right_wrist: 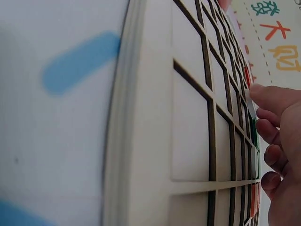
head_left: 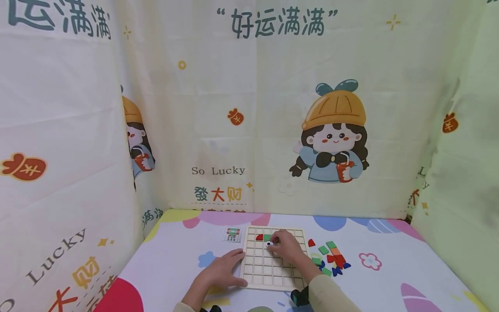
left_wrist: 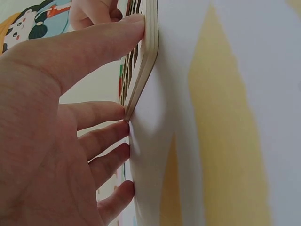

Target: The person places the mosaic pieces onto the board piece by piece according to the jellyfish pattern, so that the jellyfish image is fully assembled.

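Observation:
A wooden grid board (head_left: 263, 281) lies on the table. My left hand (head_left: 221, 271) rests at its left side; in the left wrist view the thumb (left_wrist: 124, 35) lies on the board's edge and the fingers are spread. Over the upper part of the board, my right hand (head_left: 287, 248) pinches a small white tile with a black dot (head_left: 269, 244) between thumb and fingertips, low over a cell. A red quarter-round tile (head_left: 259, 237) and a green tile (head_left: 267, 237) sit in cells just above. My right fingers hide the cells beside them.
Loose red, green, orange and blue tiles (head_left: 340, 261) lie scattered right of the board, with one red piece (head_left: 311, 242) near its edge. A small pattern card (head_left: 232, 234) lies beyond the left hand. Printed cloth walls (head_left: 273, 130) enclose the table's back and sides.

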`<state>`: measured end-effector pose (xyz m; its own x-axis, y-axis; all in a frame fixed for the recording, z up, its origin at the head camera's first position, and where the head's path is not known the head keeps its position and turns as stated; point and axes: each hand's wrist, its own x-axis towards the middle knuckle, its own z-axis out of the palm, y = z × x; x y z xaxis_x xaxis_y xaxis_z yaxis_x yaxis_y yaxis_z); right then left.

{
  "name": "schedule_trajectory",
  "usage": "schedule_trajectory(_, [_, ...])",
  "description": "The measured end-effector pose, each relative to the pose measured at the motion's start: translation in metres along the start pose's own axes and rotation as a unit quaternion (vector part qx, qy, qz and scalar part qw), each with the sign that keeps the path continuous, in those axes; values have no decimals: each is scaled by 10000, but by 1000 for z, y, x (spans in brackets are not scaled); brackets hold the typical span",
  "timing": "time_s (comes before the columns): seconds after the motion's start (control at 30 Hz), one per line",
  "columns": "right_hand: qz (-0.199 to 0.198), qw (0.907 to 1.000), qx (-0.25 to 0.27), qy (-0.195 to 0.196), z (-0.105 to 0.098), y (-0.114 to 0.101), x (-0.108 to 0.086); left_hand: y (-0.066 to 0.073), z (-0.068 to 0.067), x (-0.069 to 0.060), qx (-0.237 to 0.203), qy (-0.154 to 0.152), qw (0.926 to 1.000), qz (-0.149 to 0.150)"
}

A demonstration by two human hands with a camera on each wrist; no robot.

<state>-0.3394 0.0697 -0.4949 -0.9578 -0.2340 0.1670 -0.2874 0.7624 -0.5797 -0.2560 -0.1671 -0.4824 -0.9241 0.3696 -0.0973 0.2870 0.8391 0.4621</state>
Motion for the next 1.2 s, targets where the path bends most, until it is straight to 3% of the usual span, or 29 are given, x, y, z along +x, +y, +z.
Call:
schedule_trajectory(0.63, [-620,9979,-69,147,2,1,-1,2,-3,0,37,-63,10000,-31])
schedule_trajectory(0.93, [-207,9996,198,66,-12,9,-11,-1,1,1,-19,-74,9999,-79])
schedule_trajectory(1.2, [-10,9983,316,490,-43,40,-26,1,-3,-2,8,-44,10000,57])
